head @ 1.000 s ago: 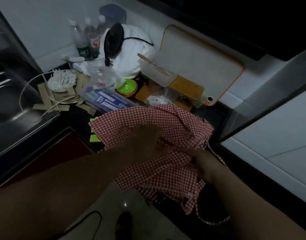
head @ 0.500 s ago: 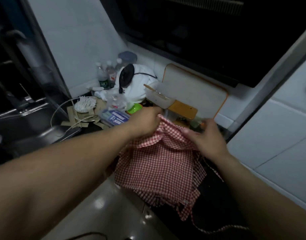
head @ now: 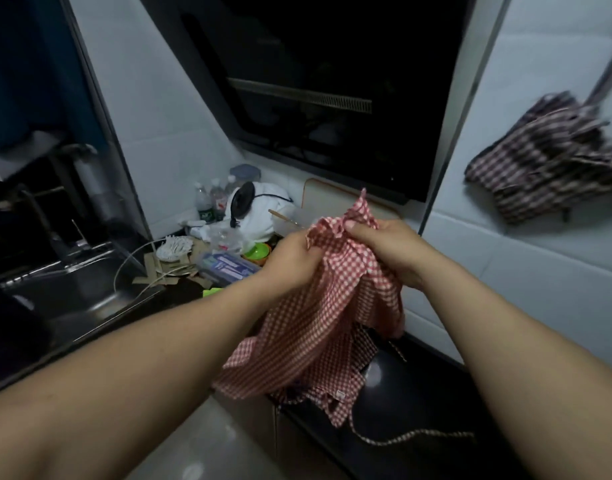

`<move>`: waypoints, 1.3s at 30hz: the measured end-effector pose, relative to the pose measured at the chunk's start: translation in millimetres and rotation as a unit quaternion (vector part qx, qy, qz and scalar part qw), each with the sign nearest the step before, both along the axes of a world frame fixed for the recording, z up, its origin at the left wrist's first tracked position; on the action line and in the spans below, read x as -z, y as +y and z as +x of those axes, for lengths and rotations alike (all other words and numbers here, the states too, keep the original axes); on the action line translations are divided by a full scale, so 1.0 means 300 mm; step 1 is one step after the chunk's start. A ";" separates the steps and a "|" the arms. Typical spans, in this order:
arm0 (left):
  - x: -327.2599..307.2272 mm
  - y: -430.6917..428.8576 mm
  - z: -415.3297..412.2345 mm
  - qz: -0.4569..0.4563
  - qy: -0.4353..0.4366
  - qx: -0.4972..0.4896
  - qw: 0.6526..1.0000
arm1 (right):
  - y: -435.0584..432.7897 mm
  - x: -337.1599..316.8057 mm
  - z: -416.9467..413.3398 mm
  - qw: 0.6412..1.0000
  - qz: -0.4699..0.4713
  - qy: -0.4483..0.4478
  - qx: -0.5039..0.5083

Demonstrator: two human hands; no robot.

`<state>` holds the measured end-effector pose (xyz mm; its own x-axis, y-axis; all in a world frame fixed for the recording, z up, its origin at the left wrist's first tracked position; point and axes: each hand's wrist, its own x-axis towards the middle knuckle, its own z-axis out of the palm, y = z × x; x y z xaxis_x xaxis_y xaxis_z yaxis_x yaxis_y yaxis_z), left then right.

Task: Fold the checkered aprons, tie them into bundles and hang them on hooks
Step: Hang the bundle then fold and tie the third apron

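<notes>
While both hands hold it bunched near its upper edge, the red checkered apron (head: pixel 318 306) hangs in the air above the dark counter (head: pixel 419 393), its lower folds drooping toward the surface (contact cannot be told).

Grip: left hand (head: pixel 290 261), fingers curled round a gathered handful; right hand (head: pixel 384 247), thumb and curled fingers pinching the neighbouring bunch. The two hands are close together.

Handling, by judgement: thin, limp, light cloth; neither fragile nor slippery. It will likely sag wherever unsupported, so the top hem or corners look the better holds. One apron tie (head: pixel 412 436) trails loose below and could snag.

Related item: dark checkered bundle (head: pixel 547 168), hanging against the tiled wall at right, blurred; its hook is not visible.

Containers, at the back of the counter:
- white dish (head: pixel 173 249): a heap of thin white sticks.
- green bowl (head: pixel 257 251): contents hidden.
- clear box (head: pixel 228 268), blue label: contents unreadable.
- plastic bottles (head: pixel 202 206): fill level not discernible.
- steel sink (head: pixel 72 296), far left: interior too dark to list.
</notes>
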<state>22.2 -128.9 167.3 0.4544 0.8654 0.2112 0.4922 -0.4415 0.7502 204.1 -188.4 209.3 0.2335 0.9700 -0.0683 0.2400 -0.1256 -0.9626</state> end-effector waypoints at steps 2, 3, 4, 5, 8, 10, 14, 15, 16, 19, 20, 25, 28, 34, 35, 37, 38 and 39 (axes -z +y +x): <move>-0.059 -0.041 0.007 -0.019 0.013 0.023 0.999 | -0.070 -0.013 0.001 0.996 -0.007 0.013 -0.085; -0.082 -0.059 0.007 -0.022 0.036 0.047 0.998 | -0.093 -0.011 0.002 0.994 0.003 -0.002 -0.107; -0.109 -0.086 0.010 -0.020 0.057 0.069 0.996 | -0.128 -0.016 0.000 0.994 0.012 -0.025 -0.104; -0.120 -0.091 0.009 -0.028 0.065 0.082 0.994 | -0.142 -0.017 -0.008 0.994 0.012 -0.047 -0.102; -0.149 -0.128 -0.009 -0.044 0.068 0.124 0.989 | -0.241 -0.054 -0.019 0.992 0.001 -0.104 -0.076; -0.149 -0.149 -0.031 -0.027 0.095 0.165 0.981 | -0.309 -0.075 -0.027 0.991 0.001 -0.128 -0.041; -0.120 -0.178 -0.113 0.034 0.145 0.229 0.962 | -0.426 -0.072 -0.063 0.971 0.013 -0.220 0.096; -0.106 -0.167 -0.141 0.046 0.171 0.236 0.955 | -0.455 -0.076 -0.056 0.959 0.016 -0.246 0.142; -0.081 -0.155 -0.184 0.053 0.199 0.240 0.949 | -0.491 -0.074 -0.052 0.947 0.020 -0.261 0.186; -0.005 -0.106 -0.292 0.042 0.237 0.233 0.942 | -0.612 -0.104 -0.021 0.912 0.025 -0.296 0.281; 0.016 -0.109 -0.317 0.036 0.233 0.236 0.942 | -0.665 -0.108 -0.014 0.902 0.027 -0.298 0.312; 0.003 -0.134 -0.335 0.035 0.165 0.221 0.961 | -0.896 -0.254 0.040 0.822 0.073 -0.243 0.511; -0.110 -0.168 -0.303 0.055 0.123 0.195 0.972 | -1.070 -0.418 0.105 0.773 0.127 -0.211 0.584; -0.503 -0.302 -0.204 0.067 -0.046 0.181 0.980 | -1.288 -0.723 0.130 0.677 0.236 -0.187 0.672; -0.557 -0.323 -0.189 0.068 -0.072 0.180 0.979 | -1.304 -0.755 0.139 0.665 0.245 -0.189 0.680; -0.636 -0.382 -0.155 0.071 -0.097 0.177 0.977 | -1.357 -0.803 0.146 0.659 0.243 -0.215 0.679; -0.658 -0.414 -0.139 0.068 -0.105 0.183 0.975 | -1.378 -0.813 0.152 0.655 0.244 -0.229 0.678; -0.670 -0.447 -0.125 0.059 -0.105 0.189 0.974 | -1.402 -0.810 0.151 0.655 0.230 -0.237 0.680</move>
